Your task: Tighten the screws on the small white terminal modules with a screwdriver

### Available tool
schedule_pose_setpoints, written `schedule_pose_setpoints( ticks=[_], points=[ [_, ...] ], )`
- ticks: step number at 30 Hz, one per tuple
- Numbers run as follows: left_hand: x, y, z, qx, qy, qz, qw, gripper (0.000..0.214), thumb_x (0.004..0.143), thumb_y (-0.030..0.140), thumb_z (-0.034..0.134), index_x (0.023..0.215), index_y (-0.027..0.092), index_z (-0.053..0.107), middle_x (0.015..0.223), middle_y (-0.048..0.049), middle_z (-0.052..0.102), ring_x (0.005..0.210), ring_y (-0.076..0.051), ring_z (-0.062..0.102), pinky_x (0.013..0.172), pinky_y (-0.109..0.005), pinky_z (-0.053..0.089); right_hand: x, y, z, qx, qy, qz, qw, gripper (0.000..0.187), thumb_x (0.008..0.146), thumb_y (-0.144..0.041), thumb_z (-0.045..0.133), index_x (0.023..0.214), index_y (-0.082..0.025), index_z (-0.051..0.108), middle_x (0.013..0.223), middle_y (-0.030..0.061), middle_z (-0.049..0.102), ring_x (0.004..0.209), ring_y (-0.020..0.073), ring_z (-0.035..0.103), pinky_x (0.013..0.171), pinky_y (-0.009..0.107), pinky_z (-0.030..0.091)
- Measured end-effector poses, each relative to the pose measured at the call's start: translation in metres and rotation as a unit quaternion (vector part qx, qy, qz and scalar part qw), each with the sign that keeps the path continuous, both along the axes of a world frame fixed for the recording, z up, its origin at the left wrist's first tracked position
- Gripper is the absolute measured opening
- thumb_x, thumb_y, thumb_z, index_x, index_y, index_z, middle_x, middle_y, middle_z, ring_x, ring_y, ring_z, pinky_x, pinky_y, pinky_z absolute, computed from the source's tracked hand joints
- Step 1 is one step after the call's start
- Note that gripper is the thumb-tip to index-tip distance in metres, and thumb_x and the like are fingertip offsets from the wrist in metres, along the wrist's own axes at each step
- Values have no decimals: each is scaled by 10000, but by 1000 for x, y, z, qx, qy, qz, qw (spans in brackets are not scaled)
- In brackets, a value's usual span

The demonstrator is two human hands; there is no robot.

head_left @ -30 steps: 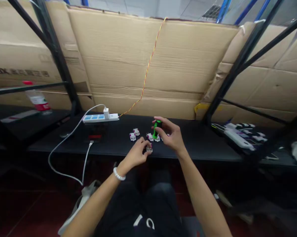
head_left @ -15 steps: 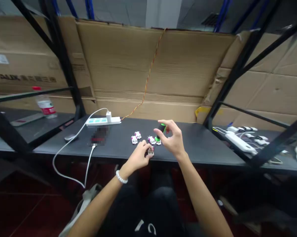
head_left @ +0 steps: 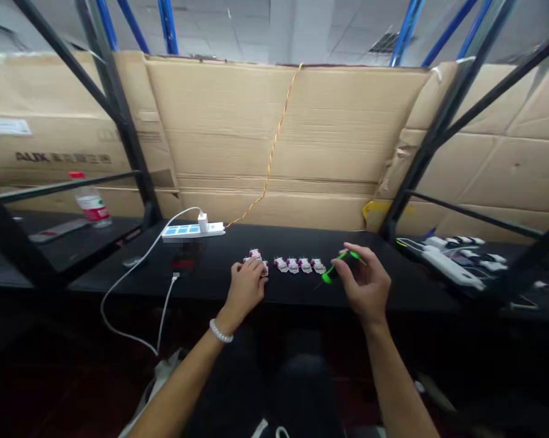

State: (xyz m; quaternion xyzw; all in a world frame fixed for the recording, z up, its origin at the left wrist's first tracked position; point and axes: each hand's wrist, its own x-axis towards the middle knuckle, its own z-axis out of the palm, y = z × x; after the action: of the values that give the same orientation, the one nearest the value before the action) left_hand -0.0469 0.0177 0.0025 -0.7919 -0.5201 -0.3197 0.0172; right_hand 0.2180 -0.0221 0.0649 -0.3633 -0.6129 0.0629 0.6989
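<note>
My left hand [head_left: 248, 281] is closed on a small white-and-purple part [head_left: 266, 267] at the table's middle; the fingers cover much of it. Just behind those fingers lies another white-and-purple part [head_left: 255, 253]. Several similar parts [head_left: 293, 265] form a row to the right, between my two hands. My right hand [head_left: 367, 281] grips a black spool with bright green rims [head_left: 345, 266], raised and tilted near the row's right end. A thin dark strand seems to trail from its lower rim. What is wound on the spool I cannot make out.
On the black table [head_left: 229, 292], a white power strip [head_left: 193, 230] with a plugged-in charger stands at the back left. A white cable [head_left: 119, 281] loops over the front edge. Cardboard [head_left: 220, 134] walls the back, and black metal posts [head_left: 135, 143] frame both sides.
My left hand has moved left with the small part, towards the other parts. My right hand has carried the spool to the right, uncovering the row. The view has tilted up slightly.
</note>
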Motion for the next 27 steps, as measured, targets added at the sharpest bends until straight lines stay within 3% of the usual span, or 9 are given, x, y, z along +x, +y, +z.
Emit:
schedule_pose_setpoints(
  ticks=[5, 12, 15, 18, 21, 27],
  points=[
    [1, -2, -2, 2, 4, 4, 1000, 232, 946, 159, 609, 1158, 230, 669, 1486, -151, 630, 1460, -366, 486, 1128, -589, 337, 8, -2, -4, -6, 1, -2, 1000, 308, 871, -288, 793, 1168, -243, 725, 1008, 41, 677, 874, 199, 694, 825, 374, 612],
    [22, 15, 8, -36, 34, -58, 997, 451, 958, 190, 645, 1404, 239, 603, 1532, -162, 597, 1478, -360, 489, 1192, -613, 328, 12, -1, -2, 0, 12, 0, 1000, 314, 870, -298, 793, 1172, -249, 721, 991, 39, 681, 846, 202, 708, 810, 385, 624],
    [33, 26, 13, -56, 57, -66, 995, 403, 958, 219, 672, 1359, 242, 638, 1523, -154, 608, 1491, -372, 472, 1201, -639, 313, 12, -1, -1, 4, 9, -3, 1000, 304, 875, -299, 789, 1167, -245, 725, 996, 44, 690, 854, 201, 710, 817, 383, 634],
    [36, 28, 14, -72, 46, -74, 994, 280, 947, 222, 693, 1226, 233, 699, 1442, -138, 672, 1405, -376, 562, 1181, -632, 333, 13, -1, -2, -5, 10, 4, 1000, 308, 886, -309, 783, 1181, -243, 727, 1003, 49, 691, 861, 204, 719, 826, 386, 647],
    [31, 17, 10, -79, 17, -87, 993, 236, 938, 194, 689, 1169, 234, 721, 1362, -123, 722, 1281, -345, 653, 1161, -594, 363, 12, 1, -3, -8, 37, 14, 999, 347, 894, -333, 783, 1223, -244, 722, 1036, 58, 701, 884, 217, 749, 831, 396, 663],
    [16, -12, 1, -90, -52, -141, 985, 223, 965, 203, 642, 1159, 255, 739, 1352, -109, 735, 1277, -311, 655, 1156, -567, 374, 0, 5, -6, -14, 92, 25, 995, 437, 913, -381, 775, 1312, -230, 682, 1064, 82, 774, 869, 221, 790, 844, 411, 686]
  ],
)
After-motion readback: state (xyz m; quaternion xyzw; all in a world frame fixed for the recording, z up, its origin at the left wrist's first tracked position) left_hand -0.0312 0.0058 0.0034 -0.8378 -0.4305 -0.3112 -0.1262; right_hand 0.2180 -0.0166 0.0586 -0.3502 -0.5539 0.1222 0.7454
